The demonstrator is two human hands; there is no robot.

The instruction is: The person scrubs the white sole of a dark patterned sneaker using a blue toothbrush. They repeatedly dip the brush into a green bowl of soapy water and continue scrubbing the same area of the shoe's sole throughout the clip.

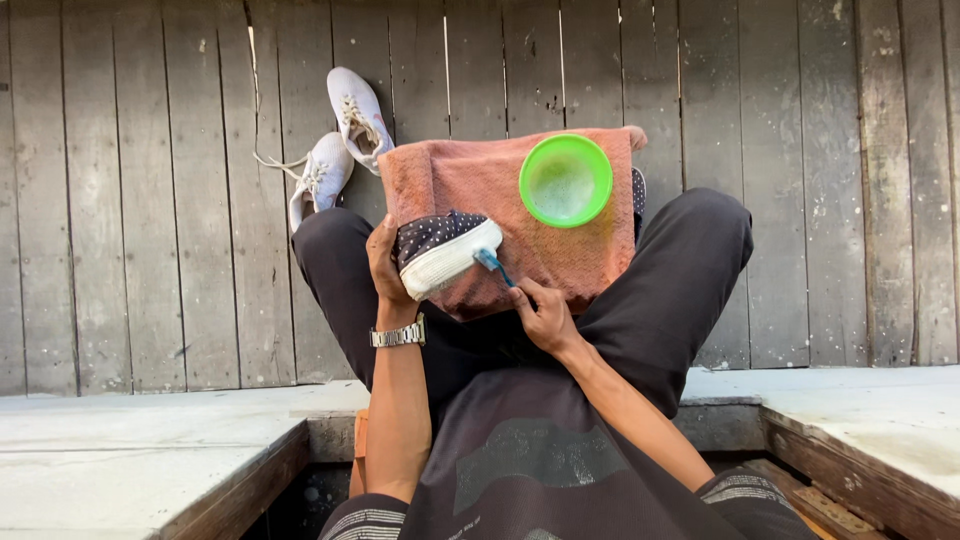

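Note:
I sit with a pink towel (470, 185) spread over my knees. My left hand (385, 265) grips a dark polka-dot shoe (440, 245) with a white sole, held on its side over the towel. My right hand (543, 315) holds a blue toothbrush (492, 264), its head touching the shoe's white sole. A green bowl (565, 180) with soapy water rests on the towel at the right. A second dark shoe (639, 190) peeks out behind the towel's right edge, mostly hidden.
Two white sneakers (340, 145) lie on the grey wooden plank floor (150, 200) to the left of my knee. I sit on a pale concrete ledge (150, 450). A metal watch (400, 335) is on my left wrist.

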